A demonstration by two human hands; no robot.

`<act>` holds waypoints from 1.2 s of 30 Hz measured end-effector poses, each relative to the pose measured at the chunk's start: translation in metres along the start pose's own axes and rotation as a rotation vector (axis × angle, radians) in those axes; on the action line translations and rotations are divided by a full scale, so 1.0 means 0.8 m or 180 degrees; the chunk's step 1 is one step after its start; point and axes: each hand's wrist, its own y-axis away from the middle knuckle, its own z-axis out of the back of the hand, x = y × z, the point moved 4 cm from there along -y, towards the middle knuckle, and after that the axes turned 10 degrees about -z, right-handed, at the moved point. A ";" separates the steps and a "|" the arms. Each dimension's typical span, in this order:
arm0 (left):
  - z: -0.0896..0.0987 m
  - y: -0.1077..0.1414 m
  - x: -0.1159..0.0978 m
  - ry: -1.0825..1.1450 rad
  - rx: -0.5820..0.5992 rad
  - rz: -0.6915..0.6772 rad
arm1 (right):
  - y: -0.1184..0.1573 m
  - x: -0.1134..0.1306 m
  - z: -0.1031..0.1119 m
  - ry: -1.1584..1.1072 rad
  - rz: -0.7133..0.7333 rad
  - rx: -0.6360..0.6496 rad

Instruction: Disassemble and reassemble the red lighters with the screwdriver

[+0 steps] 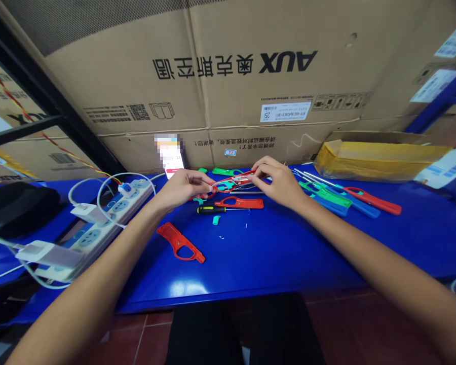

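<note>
Between both hands is a red casing half with teal and pale parts inside it. My left hand is closed on its left end, and my right hand pinches its right end. Just below lie another red casing piece and a black and yellow screwdriver. A small teal part sits in front of the screwdriver. Nearer to me, at left, rests a separate red casing half. Some tiny metal pieces lie on the blue table.
Green casings, a blue one and a red one lie to the right. Behind them stands a yellow-taped box. A power strip with chargers is at left. A phone leans on the large carton.
</note>
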 end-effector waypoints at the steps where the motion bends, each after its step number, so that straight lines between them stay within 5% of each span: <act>1: 0.000 0.000 0.000 -0.0017 0.0001 0.0014 | 0.000 -0.002 -0.001 -0.0007 -0.0026 0.0010; 19: 0.004 -0.003 0.003 -0.0270 0.0213 -0.0088 | -0.009 -0.010 0.000 0.0177 -0.0021 0.0762; 36: 0.004 -0.002 0.003 -0.0327 0.0238 -0.0063 | -0.005 -0.020 -0.007 0.0151 -0.0574 0.0648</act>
